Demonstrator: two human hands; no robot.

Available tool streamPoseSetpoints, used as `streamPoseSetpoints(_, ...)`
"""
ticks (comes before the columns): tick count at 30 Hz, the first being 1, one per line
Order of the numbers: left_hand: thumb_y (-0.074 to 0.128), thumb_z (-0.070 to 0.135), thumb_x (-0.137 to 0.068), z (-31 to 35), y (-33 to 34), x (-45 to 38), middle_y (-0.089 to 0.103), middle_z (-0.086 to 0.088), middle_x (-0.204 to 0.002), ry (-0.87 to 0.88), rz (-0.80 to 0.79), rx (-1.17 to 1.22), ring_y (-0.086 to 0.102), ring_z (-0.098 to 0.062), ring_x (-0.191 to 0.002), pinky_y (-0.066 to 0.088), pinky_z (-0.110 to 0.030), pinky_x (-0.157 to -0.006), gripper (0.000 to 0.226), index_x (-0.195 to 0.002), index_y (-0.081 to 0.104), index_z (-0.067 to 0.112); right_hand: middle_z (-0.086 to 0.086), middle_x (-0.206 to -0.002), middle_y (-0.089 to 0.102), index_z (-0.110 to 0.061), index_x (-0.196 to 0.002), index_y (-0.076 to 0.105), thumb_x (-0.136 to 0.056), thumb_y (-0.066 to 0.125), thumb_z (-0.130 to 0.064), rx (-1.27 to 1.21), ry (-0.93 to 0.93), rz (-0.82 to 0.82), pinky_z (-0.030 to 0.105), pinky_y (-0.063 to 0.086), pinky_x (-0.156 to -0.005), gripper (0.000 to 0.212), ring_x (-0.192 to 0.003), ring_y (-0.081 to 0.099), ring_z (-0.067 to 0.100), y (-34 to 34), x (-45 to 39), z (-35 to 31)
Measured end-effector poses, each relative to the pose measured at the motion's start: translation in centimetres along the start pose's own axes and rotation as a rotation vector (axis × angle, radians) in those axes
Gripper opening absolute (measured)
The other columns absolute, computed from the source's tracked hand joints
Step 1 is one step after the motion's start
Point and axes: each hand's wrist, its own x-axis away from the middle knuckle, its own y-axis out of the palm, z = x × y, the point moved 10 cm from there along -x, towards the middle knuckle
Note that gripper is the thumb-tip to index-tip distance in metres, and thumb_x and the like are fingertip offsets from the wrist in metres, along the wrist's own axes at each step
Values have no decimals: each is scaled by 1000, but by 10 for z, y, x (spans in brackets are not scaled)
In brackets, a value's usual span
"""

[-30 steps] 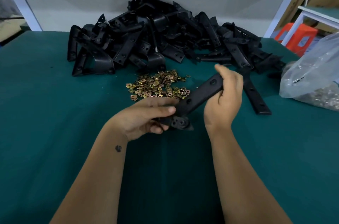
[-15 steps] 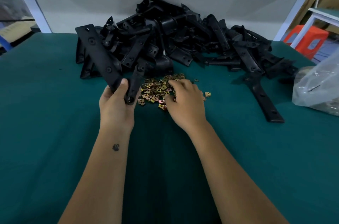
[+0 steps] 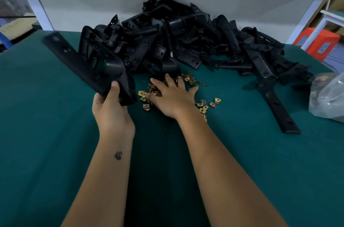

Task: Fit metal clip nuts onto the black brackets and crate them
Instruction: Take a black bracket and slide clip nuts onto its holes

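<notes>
Now the bracket (image 3: 93, 66) is held in the left hand (image 3: 111, 113) alone, fingers wrapped round its lower end, thumb on the near face, the long arm slanted up and away to the left. A second ago it was gripped by both hands; the right hand (image 3: 173, 96) has since been moved onto the clip nuts (image 3: 204, 105), fingers spread flat over the scatter. Whether a nut is pinched yet cannot be told. Judged: a nut is being picked for fitting; no fitted nut is seen, and no crate is in view.

Bracket pile (image 3: 186, 40) lies against the rear panel, just behind the nuts. One loose bracket (image 3: 275, 104) lies to the right, near a plastic bag (image 3: 327, 96) at the worktop (image 3: 46, 133) edge. Near half of the worktop is open green cloth, with room for fitting.
</notes>
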Motion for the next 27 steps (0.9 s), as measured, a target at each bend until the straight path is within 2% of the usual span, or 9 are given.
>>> streamPoseSetpoints(5,49,28,-104,-17,-1,-5,65,-3,-127,-158,5,98,64,-16,-117,43,-37,-109,37,-139,48,16,-11,-160,28,-48,-143,42,-96,37,-61,-74,-92,34,55,11,-116,49,-148,21,21,-17,29,13)
streamPoseSetpoints(7,46,32,-105,-21,3,-6,64,-2,-130,-184,-15,81,61,-15,-120,38,-36,-113,41,-143,43,16,-12,-137,59,-46,-122,63,-94,39,-64,-148,-80,18,51,18,-116,41,-129,49,17,-30,39,24)
streamPoseSetpoints(9,47,31,-105,-22,8,-4,65,1,-125,-176,-38,68,61,-11,-117,39,-33,-112,34,-136,46,19,-10,-114,72,-35,-105,74,-94,42,-61,-299,-34,97,46,22,-117,42,-108,59,11,-45,43,36)
streamPoseSetpoints(11,49,29,-104,-22,14,-3,68,5,-117,-163,-85,39,66,-6,-108,44,-30,-108,26,-129,49,23,-16,-118,66,-34,-108,71,-96,47,-48,-465,32,297,43,26,-116,31,-108,54,3,-62,43,55)
streamPoseSetpoints(13,49,29,-104,-25,24,0,74,6,-112,-172,-175,-35,69,-7,-103,48,-31,-103,30,-133,51,23,-12,-138,55,-35,-132,58,-98,46,-37,-554,137,385,44,28,-116,37,-126,47,8,-65,38,77)
streamPoseSetpoints(15,49,27,-104,-35,30,2,76,5,-106,-231,-236,-105,72,-11,-98,53,-34,-97,28,-131,52,22,-5,-154,40,-33,-150,36,-99,44,-35,-521,193,271,45,20,-119,52,-141,35,19,-52,22,87)
streamPoseSetpoints(18,48,25,-105,-50,33,5,70,-11,-119,-374,-283,-154,71,-26,-102,60,-38,-84,32,-133,49,11,-9,-164,17,-34,-156,15,-98,43,-41,-363,152,77,48,1,-120,65,-150,13,14,-33,0,84)
streamPoseSetpoints(22,44,23,-106,-52,33,8,71,-19,-113,-439,-269,-84,73,-29,-97,59,-38,-80,34,-134,47,5,-11,-164,13,-33,-154,25,-100,37,-51,-147,98,-21,50,-1,-120,58,-151,9,10,-24,-6,78)
streamPoseSetpoints(27,47,21,-105,-45,33,7,70,-14,-119,-334,-242,-74,72,-25,-100,56,-40,-93,15,-117,50,14,-12,-150,45,-37,-135,58,-101,47,-31,-349,39,154,37,24,-120,36,-141,37,13,-36,33,83)
